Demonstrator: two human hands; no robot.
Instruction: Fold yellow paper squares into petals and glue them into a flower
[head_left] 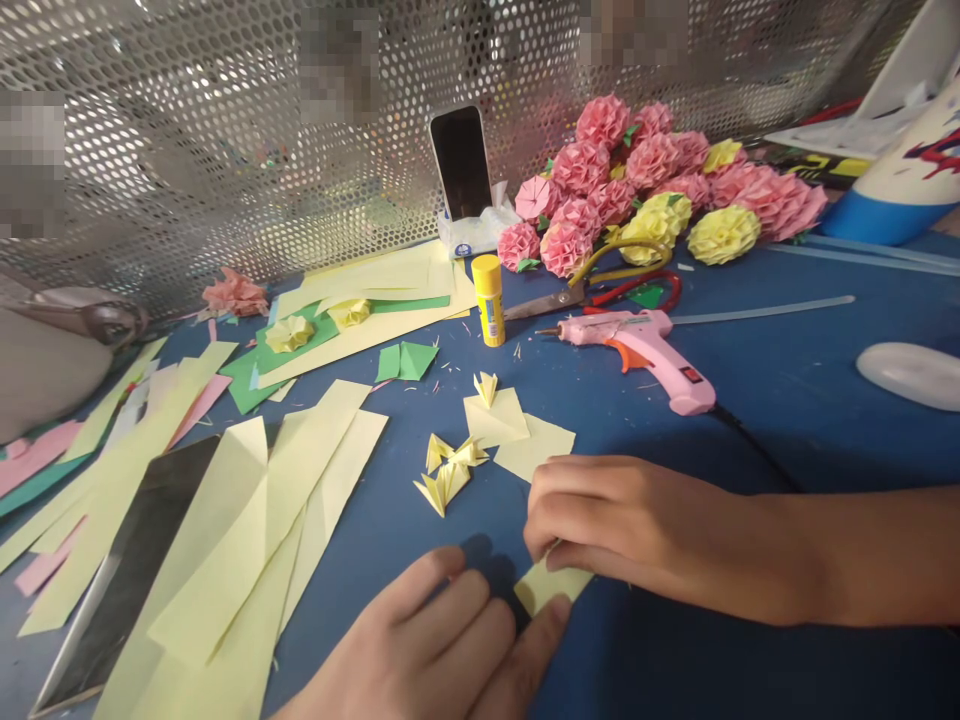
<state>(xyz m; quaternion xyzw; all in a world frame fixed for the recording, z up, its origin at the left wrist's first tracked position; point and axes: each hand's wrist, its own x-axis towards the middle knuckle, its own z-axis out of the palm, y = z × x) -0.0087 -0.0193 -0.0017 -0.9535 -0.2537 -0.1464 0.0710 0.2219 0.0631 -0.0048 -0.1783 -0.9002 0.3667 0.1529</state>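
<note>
A small piece of pale yellow paper [541, 588] lies on the blue tabletop between both hands. My right hand [630, 530] grips its upper edge, with fingers bent and pressed together. From below, my left hand [435, 640] pins its lower edge with one outstretched digit while the other fingers curl inward. Just beyond the hands are two yellow paper squares [536, 450], partly overlapping. Several small folded yellow paper pieces [444, 486] sit to their left, and another folded piece [486, 388] rests on the upper square.
A pink hot glue gun [652, 350], scissors [559, 300] and an upright glue stick [489, 305] stand or lie farther back. Pink and yellow paper flowers [585, 170] are heaped beside a propped phone [460, 160]. Long yellow paper strips [330, 500] cover the left side.
</note>
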